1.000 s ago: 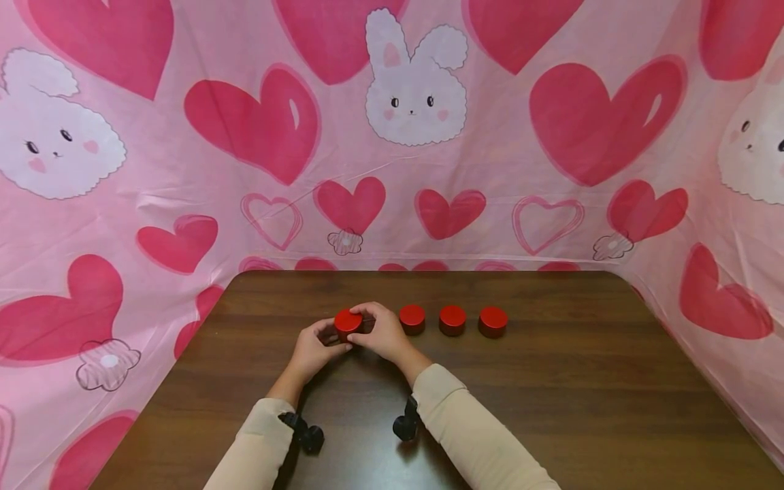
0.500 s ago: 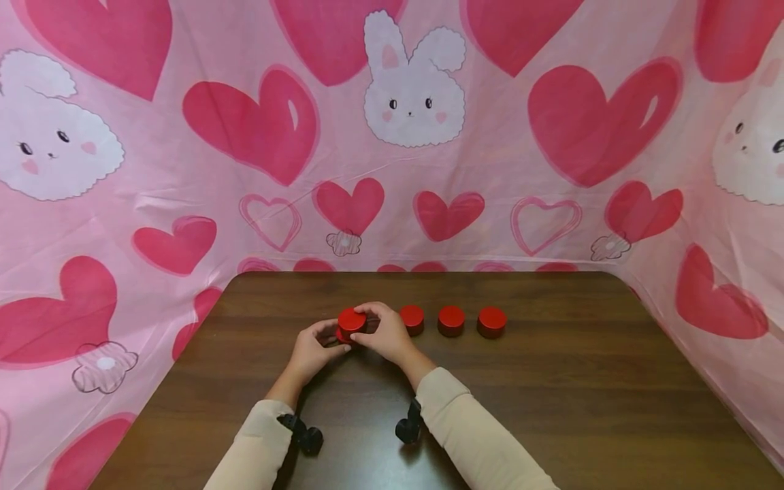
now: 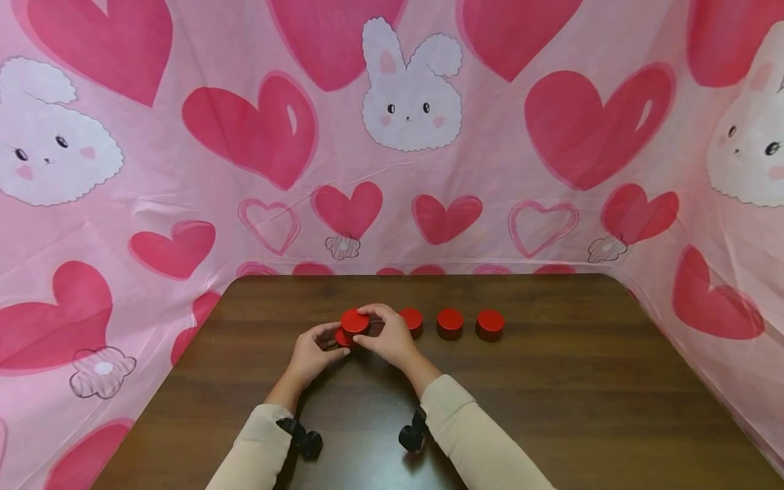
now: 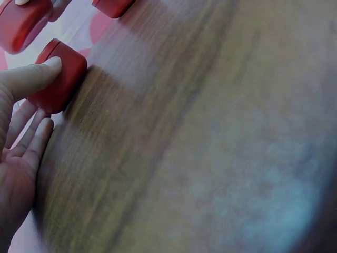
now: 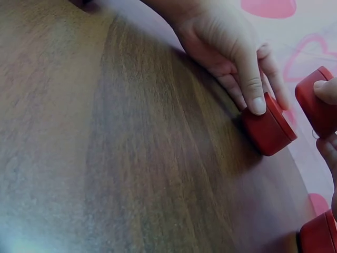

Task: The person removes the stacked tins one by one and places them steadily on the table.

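Between the thumb and fingers of my right hand point(image 3: 392, 340) is a small round red tin point(image 3: 354, 320), raised above the table. Just beneath and to its left, a second red tin point(image 3: 343, 339) stands on the tabletop, partly covered by the raised one in the head view. My left hand point(image 3: 308, 355) holds this lower tin, its thumb against the side and its fingers round the far side. A seam under the lid of the lower tin point(image 4: 64, 76) shows in the left wrist view. In the right wrist view the raised tin point(image 5: 315, 103) is apart from the lower one.
Right of my hands, three more red tins form a row: a near one point(image 3: 413, 321) partly behind my right hand, a middle one point(image 3: 450, 324) and a far one point(image 3: 490, 325). The brown wooden table point(image 3: 551, 408) meets a pink heart-and-rabbit cloth point(image 3: 410, 163) behind.
My right hand has lifted its tin slightly and shifted it to the right, uncovering the tin underneath. My left hand has stayed nearly in place at the lower tin.
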The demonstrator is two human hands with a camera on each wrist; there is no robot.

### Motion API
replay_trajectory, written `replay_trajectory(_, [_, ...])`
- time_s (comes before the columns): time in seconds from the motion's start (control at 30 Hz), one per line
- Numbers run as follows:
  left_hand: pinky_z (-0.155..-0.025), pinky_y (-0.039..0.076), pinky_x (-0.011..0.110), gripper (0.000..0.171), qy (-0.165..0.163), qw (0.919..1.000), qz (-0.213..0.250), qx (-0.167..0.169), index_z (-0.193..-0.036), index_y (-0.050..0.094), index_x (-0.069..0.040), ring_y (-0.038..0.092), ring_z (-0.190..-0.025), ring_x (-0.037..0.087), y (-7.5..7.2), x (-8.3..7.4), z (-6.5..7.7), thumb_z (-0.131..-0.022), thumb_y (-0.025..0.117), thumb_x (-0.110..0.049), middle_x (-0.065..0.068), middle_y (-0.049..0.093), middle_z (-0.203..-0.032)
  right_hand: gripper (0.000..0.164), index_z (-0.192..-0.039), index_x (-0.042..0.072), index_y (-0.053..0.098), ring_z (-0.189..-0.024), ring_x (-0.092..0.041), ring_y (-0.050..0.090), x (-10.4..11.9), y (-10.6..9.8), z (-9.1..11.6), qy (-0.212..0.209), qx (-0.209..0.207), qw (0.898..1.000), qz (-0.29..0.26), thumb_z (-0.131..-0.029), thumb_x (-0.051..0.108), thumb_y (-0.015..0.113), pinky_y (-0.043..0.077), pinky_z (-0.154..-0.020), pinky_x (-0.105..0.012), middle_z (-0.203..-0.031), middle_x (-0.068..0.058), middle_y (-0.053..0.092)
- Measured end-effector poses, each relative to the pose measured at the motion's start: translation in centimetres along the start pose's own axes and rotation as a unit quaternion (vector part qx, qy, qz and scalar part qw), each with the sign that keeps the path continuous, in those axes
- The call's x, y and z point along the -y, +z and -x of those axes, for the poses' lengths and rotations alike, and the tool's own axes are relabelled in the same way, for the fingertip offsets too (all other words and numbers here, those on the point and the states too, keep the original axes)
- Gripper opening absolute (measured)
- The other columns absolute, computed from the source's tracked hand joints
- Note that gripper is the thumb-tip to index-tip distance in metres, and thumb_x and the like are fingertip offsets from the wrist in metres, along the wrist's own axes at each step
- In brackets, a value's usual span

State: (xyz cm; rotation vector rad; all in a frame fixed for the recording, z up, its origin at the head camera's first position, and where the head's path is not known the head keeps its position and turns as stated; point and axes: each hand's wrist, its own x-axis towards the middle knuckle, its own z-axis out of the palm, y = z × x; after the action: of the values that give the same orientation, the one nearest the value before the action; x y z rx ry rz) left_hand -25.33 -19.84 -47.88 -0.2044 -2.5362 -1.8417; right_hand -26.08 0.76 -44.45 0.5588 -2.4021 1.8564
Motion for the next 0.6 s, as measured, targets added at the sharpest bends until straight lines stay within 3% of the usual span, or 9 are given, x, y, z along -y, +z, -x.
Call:
replay_trajectory(0.17, [-0.095,0.050,0.043,0.055,-0.001,1.0000,-0.002,0.007,-0.127,0.060,0.004,0.063,-0.107,0.036,0.1,-2.3,0.9,-0.076,0.080,0.004,0.022,0.064,-0.120,0.045,-0.116,0.001,0.065,-0.098,-0.028,0.066,0.8,-0.5,0.9,-0.027,-0.013,0.999,-0.018,-0.075,0.000,0.082,0.056,-0.087,-0.037,-0.118,-0.014,0.062])
replay_trajectory(0.33, [-0.095,0.050,0.043,0.056,-0.010,0.9999,0.002,0.006,-0.128,0.060,0.002,0.063,-0.107,0.036,0.0,-2.4,0.9,-0.075,0.081,0.004,0.021,0.064,-0.120,0.044,-0.117,-0.008,0.062,-0.101,-0.038,0.064,3.5,-1.6,2.3,-0.033,-0.015,0.999,-0.031,-0.076,-0.007,0.078,0.052,-0.091,-0.049,-0.119,-0.024,0.061])
replay_trajectory(0.4, [-0.095,0.050,0.043,0.057,-0.011,0.9999,0.002,0.006,-0.128,0.060,0.002,0.064,-0.107,0.036,0.0,-2.3,0.9,-0.075,0.081,0.004,0.021,0.064,-0.120,0.045,-0.119,-0.009,0.062,-0.103,-0.039,0.063,3.4,-1.8,2.5,-0.030,-0.016,0.999,-0.040,-0.077,-0.007,0.078,0.051,-0.093,-0.051,-0.120,-0.025,0.060])
replay_trajectory(0.5, [-0.095,0.049,0.045,0.055,-0.006,0.9999,0.000,0.011,-0.128,0.059,0.005,0.063,-0.108,0.038,0.0,-3.7,1.4,-0.076,0.079,0.005,0.023,0.063,-0.120,0.045,-0.118,-0.010,0.061,-0.104,-0.041,0.062,3.1,-2.1,2.6,-0.032,-0.019,0.998,-0.053,-0.076,-0.008,0.077,0.050,-0.093,-0.053,-0.119,-0.026,0.060])
replay_trajectory(0.6, [-0.096,0.049,0.045,0.055,-0.006,0.9999,-0.003,0.012,-0.128,0.059,0.005,0.063,-0.109,0.038,0.0,-4.0,1.5,-0.077,0.079,0.005,0.024,0.063,-0.121,0.045,-0.119,-0.009,0.061,-0.105,-0.041,0.062,2.8,-2.4,2.8,-0.027,-0.020,0.998,-0.060,-0.077,-0.008,0.077,0.049,-0.094,-0.053,-0.120,-0.026,0.060])
